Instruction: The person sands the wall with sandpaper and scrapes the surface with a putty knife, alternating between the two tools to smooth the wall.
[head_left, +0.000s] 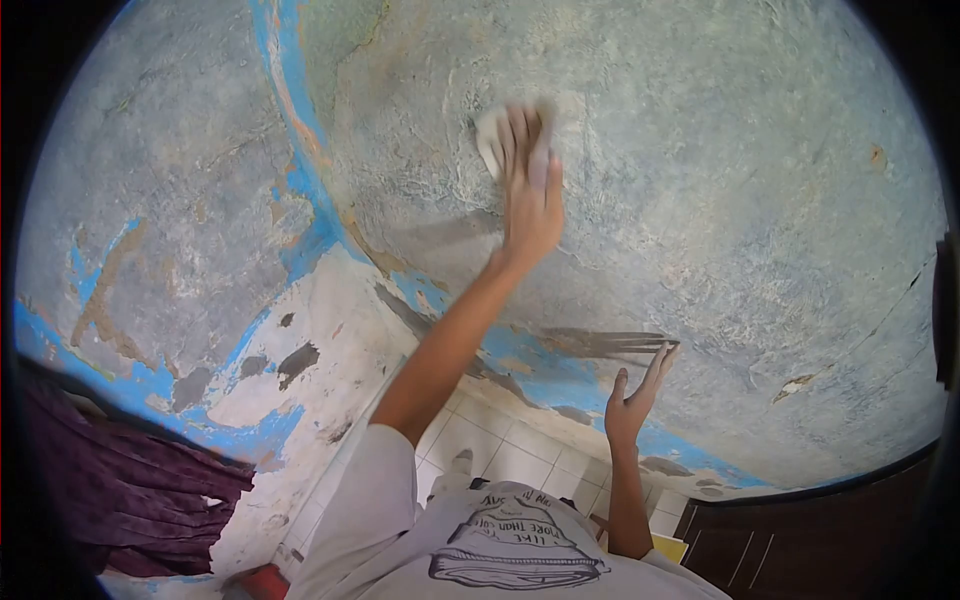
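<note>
My left hand [530, 200] is raised against the grey wall [720, 180], its fingers pressed over a pale, flat sheet [490, 138]. Motion smears the fingertips, and most of the sheet is hidden under them; whether it is paper or cloth I cannot tell. A lighter patch of rough plaster surrounds this hand. Lower down and to the right, my right hand [638, 395] has its fingers stretched out and its thumb apart, fingertips right at the wall surface. Nothing shows in it, and its long shadow falls to the left.
Blue paint remnants [315, 205] run along the wall corner and lower edge. Below lies a white tiled floor [480, 440]. A purple curtain [130, 490] hangs at lower left, near a red object [265, 582]. Dark brown furniture [800, 540] stands at lower right.
</note>
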